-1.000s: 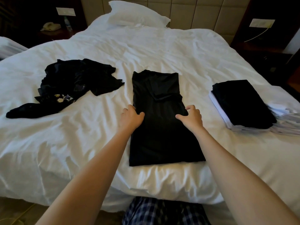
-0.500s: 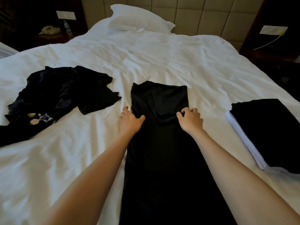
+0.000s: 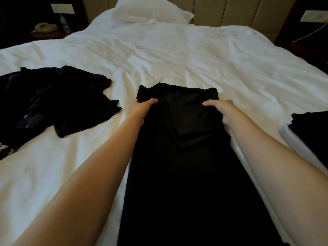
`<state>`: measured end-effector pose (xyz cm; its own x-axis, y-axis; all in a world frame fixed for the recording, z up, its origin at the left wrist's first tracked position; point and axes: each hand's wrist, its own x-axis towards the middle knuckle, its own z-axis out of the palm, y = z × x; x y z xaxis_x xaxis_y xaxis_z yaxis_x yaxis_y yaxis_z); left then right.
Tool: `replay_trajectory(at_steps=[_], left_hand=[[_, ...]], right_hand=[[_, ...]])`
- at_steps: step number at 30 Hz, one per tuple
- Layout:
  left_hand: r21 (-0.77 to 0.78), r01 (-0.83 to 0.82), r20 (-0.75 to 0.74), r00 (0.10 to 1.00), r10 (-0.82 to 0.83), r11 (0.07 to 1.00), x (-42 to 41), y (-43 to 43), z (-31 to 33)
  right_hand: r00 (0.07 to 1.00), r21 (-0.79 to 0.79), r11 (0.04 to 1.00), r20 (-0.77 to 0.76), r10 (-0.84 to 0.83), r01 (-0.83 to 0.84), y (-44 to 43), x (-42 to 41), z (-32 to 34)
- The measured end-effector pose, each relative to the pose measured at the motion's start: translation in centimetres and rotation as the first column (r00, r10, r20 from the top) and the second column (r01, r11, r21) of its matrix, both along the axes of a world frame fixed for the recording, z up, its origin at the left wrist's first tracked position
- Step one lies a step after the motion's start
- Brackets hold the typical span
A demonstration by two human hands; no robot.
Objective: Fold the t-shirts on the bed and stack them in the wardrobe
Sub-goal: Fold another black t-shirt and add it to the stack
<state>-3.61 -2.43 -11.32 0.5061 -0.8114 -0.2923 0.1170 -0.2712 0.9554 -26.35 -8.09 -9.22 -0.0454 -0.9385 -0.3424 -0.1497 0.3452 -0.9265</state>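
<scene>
Left hand (image 3: 142,109) and right hand (image 3: 222,111) are each gripping the black t-shirt's (image 3: 181,157) far corners, fingers curled under the fabric, on the bed (image 3: 177,55).

2 forearms (image 3: 99,171) are showing, both bare along the whole length in view, from the lower edge to the wrists. The left hand (image 3: 142,108) and the right hand (image 3: 224,111) are showing bare as well. The wide lens is making each forearm look broad near the camera and narrow at the wrist.
</scene>
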Motion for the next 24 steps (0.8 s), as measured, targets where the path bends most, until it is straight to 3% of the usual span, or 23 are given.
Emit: replay_trajectory(at_steps=[5, 9, 16, 19, 21, 24], left_hand=[[-0.059, 0.058, -0.051, 0.997, -0.061, 0.997, 0.4, -0.1, 1.9], [-0.187, 0.101, 0.026, 0.995, -0.098, 0.977, 0.5, 2.3, 4.3], [-0.244, 0.243, 0.215, 0.958, -0.191, 0.939, 0.3, 10.3, 5.4], [-0.124, 0.4, 0.392, 0.861, -0.325, 0.908, -0.4, 14.3, 3.9], [0.013, 0.504, 0.512, 0.739, -0.439, 0.863, -0.8, 16.2, 2.7], [0.184, 0.596, 0.621, 0.546, -0.562, 0.782, -1.3, 17.9, 1.2]], right_hand=[[0.998, -0.05, 0.998, 0.053, 0.042, -0.04, -0.1, -0.2, 1.0], [0.983, -0.201, 0.977, 0.153, 0.1, -0.068, 2.2, -1.0, 2.6], [0.975, -0.295, 0.94, 0.083, 0.205, -0.172, 9.2, -4.0, 4.2], [0.975, -0.296, 0.931, -0.006, 0.222, -0.213, 11.9, -5.5, 2.8], [0.96, -0.347, 0.895, -0.1, 0.263, -0.282, 13.3, -6.4, 1.7], [0.845, -0.358, 0.784, -0.383, 0.373, -0.507, 14.7, -7.5, 0.3]])
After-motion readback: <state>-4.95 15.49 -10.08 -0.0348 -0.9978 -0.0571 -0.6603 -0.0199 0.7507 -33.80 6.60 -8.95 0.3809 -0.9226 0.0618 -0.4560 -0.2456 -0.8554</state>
